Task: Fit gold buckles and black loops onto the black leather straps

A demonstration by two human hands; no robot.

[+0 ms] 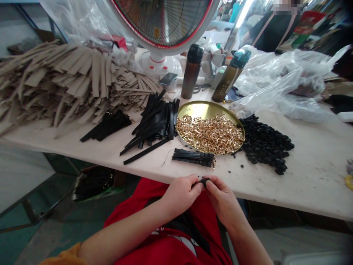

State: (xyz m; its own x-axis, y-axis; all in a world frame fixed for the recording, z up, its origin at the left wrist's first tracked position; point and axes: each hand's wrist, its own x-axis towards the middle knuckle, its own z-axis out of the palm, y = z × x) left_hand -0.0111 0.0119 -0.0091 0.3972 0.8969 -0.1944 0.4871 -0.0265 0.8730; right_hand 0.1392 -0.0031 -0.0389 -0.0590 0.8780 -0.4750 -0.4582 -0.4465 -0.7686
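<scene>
1. Two bare hands meet at the table's (303, 184) near edge, above a red-clad lap.
2. The left hand (180, 195) has thumb and fingers pinched closed on a small black piece (204, 182) (its exact form is too small to tell).
3. The right hand (223, 198) pinches the same piece from the other side, fingertips nearly together.
4. Just beyond lie a neat bundle of black straps (191, 157) and a round tray (206, 106) of gold-coloured metal fittings (213, 134).
5. Right of the tray, small black pieces (266, 143) form a heap.
</scene>
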